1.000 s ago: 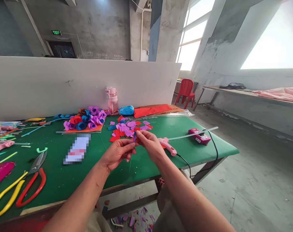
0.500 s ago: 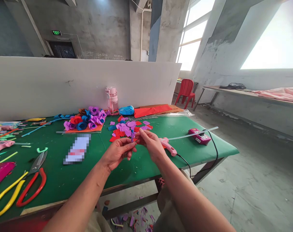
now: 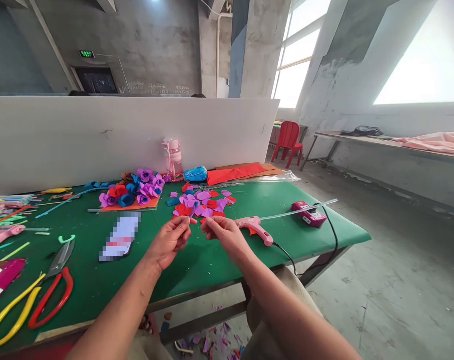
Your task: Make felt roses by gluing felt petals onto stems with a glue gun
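My left hand (image 3: 170,241) hovers over the front of the green table, thumb and fingers pinched together. Whatever lies in the pinch is too small or hidden to make out. A short gap away, my right hand (image 3: 226,233) is also closed, its fingertips pointing at the left ones; I cannot make out anything in them. Just behind both hands lies a loose pile of purple, red and blue petals (image 3: 204,198). Beside my right hand rests a pink hot glue gun (image 3: 260,232) with a clear glue stick (image 3: 298,210) in its back.
Left of my hands lie a blurred-screen phone (image 3: 120,237) and scissors (image 3: 58,260) with yellow and red handles. Finished paper flowers (image 3: 137,189), a pink bottle (image 3: 172,159) and a blue packet (image 3: 196,174) stand farther back before a white board (image 3: 80,135). A magenta box (image 3: 308,214) sits right.
My hands have moved apart, the left one shifting left. The small purple and blue piece seen between the fingers earlier no longer shows there. The view has tilted slightly.
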Demonstrator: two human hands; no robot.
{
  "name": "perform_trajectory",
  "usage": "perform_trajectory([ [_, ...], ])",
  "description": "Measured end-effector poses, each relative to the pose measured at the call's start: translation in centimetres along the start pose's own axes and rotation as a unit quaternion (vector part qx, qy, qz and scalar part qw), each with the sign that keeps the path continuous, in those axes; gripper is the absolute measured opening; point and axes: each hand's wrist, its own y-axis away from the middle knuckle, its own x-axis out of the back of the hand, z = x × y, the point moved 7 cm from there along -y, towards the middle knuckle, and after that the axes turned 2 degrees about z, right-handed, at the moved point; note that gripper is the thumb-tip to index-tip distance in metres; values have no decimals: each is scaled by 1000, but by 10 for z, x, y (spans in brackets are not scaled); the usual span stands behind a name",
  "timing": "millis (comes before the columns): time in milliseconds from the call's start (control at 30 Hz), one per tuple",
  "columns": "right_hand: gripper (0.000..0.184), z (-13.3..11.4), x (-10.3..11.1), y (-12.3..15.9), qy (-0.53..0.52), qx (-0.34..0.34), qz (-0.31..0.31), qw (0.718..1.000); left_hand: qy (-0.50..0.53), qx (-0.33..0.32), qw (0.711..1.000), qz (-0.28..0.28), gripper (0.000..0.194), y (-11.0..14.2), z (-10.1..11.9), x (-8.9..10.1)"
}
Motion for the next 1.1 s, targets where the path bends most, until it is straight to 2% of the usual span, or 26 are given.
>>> perform_trajectory([
  [200,36,7,-23,7,78,-4,-69,995,-93,-20,985,144,34,-4,8,44],
  [300,31,8,-32,13,89,-20,-104,990,-190,-39,966,172,30,-13,22,53],
  [433,25,0,-38,24,94,-34,-142,985,-283,-56,947,141,24,-39,38,48],
  [533,24,-5,-43,34,105,-43,-171,979,-348,-71,927,118,23,-67,40,45],
  [733,18,-8,-42,47,158,-37,-190,968,-502,-114,850,111,22,-118,28,36],
  [800,17,-12,-39,48,165,-33,-187,968,-516,-114,844,94,23,-124,23,23],
  [900,15,-20,-31,49,171,-20,-179,969,-511,-115,851,48,25,-128,24,5],
  [967,14,-24,-27,49,171,-9,-175,970,-486,-144,859,68,25,-130,38,6],
  [1033,13,-27,-24,51,172,-3,-175,969,-453,-184,862,136,26,-134,58,19],
  [1100,12,-30,-23,53,175,3,-178,968,-445,-184,859,177,27,-144,70,33],
])
